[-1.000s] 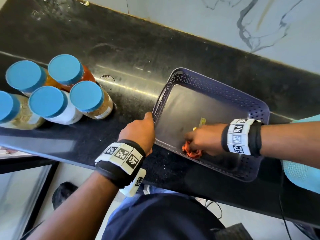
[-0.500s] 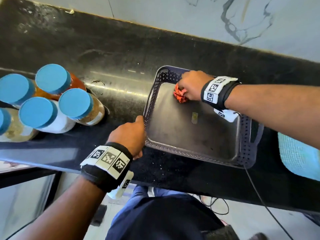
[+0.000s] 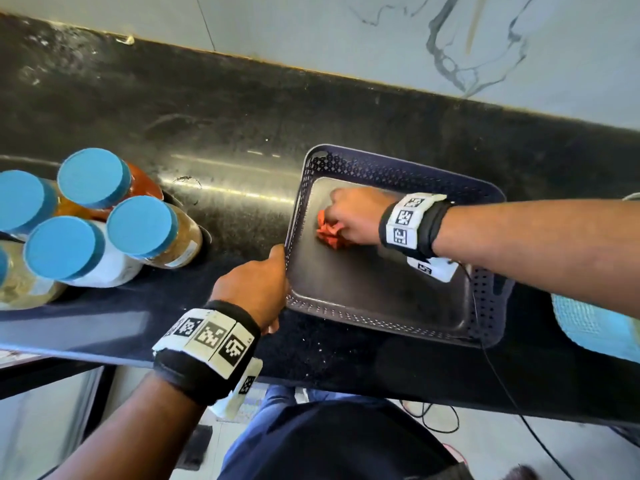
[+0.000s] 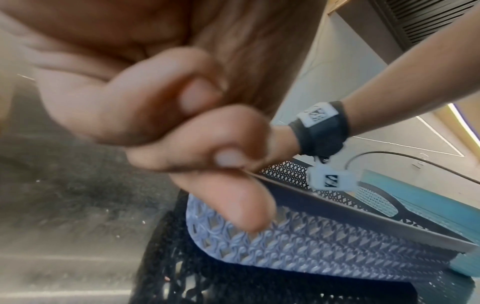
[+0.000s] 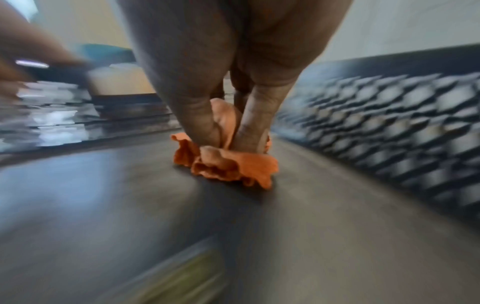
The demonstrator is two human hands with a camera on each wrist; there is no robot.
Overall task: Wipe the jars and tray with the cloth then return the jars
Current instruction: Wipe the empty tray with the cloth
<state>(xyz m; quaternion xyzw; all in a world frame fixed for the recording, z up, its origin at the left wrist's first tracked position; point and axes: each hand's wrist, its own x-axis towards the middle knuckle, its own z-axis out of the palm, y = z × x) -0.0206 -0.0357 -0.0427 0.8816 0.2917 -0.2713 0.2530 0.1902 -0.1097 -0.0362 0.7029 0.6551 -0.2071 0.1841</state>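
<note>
A dark perforated tray lies on the black counter. My right hand grips a crumpled orange cloth and presses it on the tray floor near the far left corner; the right wrist view shows the cloth bunched under the fingers. My left hand pinches the tray's near-left rim between thumb and fingers. Several blue-lidded jars of spices stand grouped on the counter left of the tray.
The counter's front edge runs just below the tray. A light blue mesh object lies right of the tray. A thin black cable crosses the tray's right rim. A marble wall backs the counter.
My right hand swept the cloth from the tray's near edge to its far left corner, then slightly back toward the middle left. The left hand kept holding the rim.
</note>
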